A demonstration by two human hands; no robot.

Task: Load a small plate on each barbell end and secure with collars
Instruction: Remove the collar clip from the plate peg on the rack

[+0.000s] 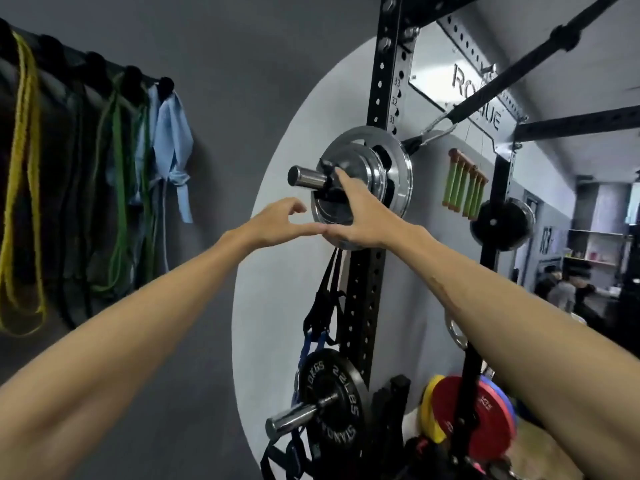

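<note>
The bar's sleeve (306, 177) juts out toward the camera at head height, in front of a black rack upright (379, 84). On it sit chrome plates (372, 157): a large one at the back and a smaller one in front. A black collar (328, 165) sits around the sleeve against the front plate, leaving the sleeve's tip bare.

The right hand (360, 211) reaches up to the sleeve, its index finger stretched onto the collar, the other fingers lying over the lower face of the small plate; whether they grip the collar's lower part cannot be told. The left hand (277, 220) hovers just below and left of the sleeve, fingers loosely curled, holding nothing; its thumb meets the right thumb.

Lower on the rack, a black 10 kg plate (332, 396) hangs on a peg, with red and yellow plates (485, 410) to its right. Coloured bands (24, 188) hang from wall pegs on the left.
</note>
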